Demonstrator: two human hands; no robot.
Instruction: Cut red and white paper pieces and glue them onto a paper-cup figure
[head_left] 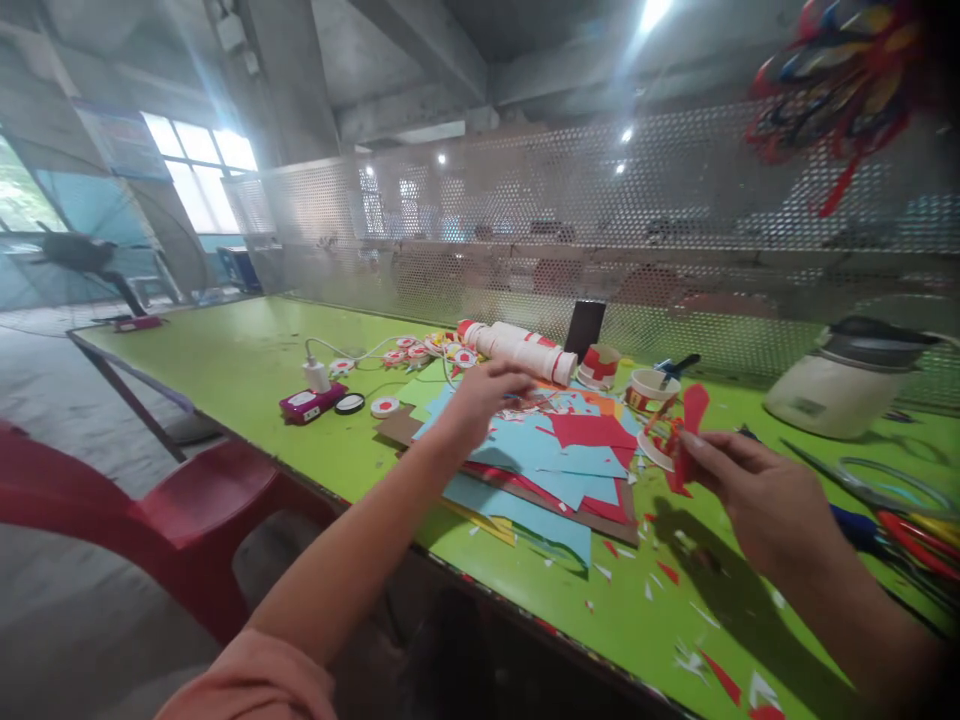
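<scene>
My right hand [765, 495] pinches a red paper piece [695, 408] between thumb and fingers, above the right side of the table. My left hand [491, 395] reaches over a pile of coloured paper, fingers stretched out and apart, with nothing seen in them. Beneath it lie light blue sheets [525, 452] with small red and white scraps on top. A red sheet [592, 432] rests on the pile's right part. Close behind the red piece is a small white round dish [654, 452] with red and orange bits, partly hidden.
A white-and-red roll [525, 350], a paper tape roll [598, 367] and a cup [651, 390] stand behind the pile. Scissors [862, 480] lie at right by a pale jug [825, 385]. A purple power strip [311, 402] is at left; a red chair [202, 490] stands beside the table.
</scene>
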